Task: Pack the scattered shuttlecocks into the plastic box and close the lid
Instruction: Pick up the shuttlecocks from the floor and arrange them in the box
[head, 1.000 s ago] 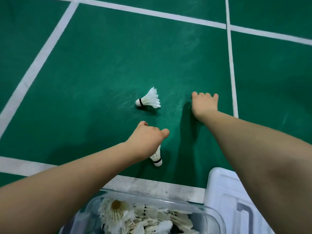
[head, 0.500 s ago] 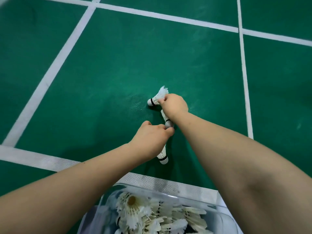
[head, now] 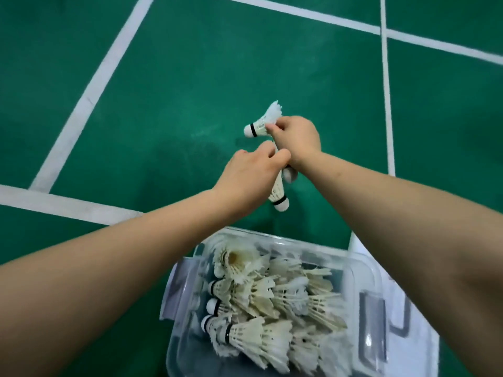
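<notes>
My right hand (head: 298, 138) pinches a white shuttlecock (head: 262, 122) by its feathers, cork pointing left, lifted off the green floor. A second cork (head: 290, 175) pokes out under that wrist. My left hand (head: 251, 172) grips another shuttlecock (head: 279, 193), its black-banded cork hanging down. Both hands meet just beyond the clear plastic box (head: 366, 268), which sits at the bottom centre and holds several shuttlecocks (head: 266, 303). The white lid (head: 359, 244) lies beside the box on the right, mostly hidden by my right arm.
Green court floor (head: 190, 91) with white lines (head: 89, 96) stretches all around. One line crosses just beyond the box, another runs up on the right.
My right hand has lifted the far shuttlecock off the floor. Both hands have come nearer the box, which now shows more fully.
</notes>
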{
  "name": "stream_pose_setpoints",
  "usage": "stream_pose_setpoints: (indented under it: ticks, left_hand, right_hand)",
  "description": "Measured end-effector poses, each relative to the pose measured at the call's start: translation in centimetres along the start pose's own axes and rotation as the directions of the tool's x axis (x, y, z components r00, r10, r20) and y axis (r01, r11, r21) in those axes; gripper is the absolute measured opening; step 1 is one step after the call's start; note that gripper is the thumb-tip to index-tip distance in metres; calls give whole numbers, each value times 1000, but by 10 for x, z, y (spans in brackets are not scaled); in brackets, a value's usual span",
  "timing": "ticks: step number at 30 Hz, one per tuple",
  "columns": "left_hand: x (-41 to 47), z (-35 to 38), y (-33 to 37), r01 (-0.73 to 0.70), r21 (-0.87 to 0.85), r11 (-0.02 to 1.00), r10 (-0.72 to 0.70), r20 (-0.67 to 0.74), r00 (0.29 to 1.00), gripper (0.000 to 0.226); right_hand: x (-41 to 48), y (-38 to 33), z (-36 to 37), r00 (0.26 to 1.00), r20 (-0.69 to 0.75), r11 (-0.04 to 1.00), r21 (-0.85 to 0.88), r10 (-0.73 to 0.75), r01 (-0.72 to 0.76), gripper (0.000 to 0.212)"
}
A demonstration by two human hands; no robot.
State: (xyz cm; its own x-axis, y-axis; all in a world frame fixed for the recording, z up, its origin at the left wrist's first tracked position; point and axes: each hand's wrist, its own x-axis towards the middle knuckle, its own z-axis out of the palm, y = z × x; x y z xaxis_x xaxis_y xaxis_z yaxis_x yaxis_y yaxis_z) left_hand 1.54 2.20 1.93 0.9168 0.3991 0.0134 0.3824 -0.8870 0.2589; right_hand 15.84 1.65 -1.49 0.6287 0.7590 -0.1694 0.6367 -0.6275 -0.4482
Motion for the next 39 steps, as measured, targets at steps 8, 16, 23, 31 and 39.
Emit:
stream_pose_setpoints:
  ticks: [8,16,23,31,39]
  left_hand:
    - [-28,-51,39,-54,40,998,54,0,999,25]
    - [-84,-81,43,-375,261,890,420,-144,896,19]
    - [-121,-47,55,-613,446,652,636,118,763,21]
    - [-119,2,58,-740,527,418,767,232,598,20]
    - [-123,28,53,-782,453,428,698,384,605,16]
  right_hand:
    - [-64,-8,-63,994,-76,996,-61,-73,68,33]
    - [-160,-25,-104,978,-109,973,-172,-177,157,34]
    - [-225,-21,-103,982,-82,966,-211,-172,151,35]
    - [-241,4,-90,992,-64,985,-135,-112,103,38]
    - [-251,22,-70,989,-76,986,-114,-131,122,48]
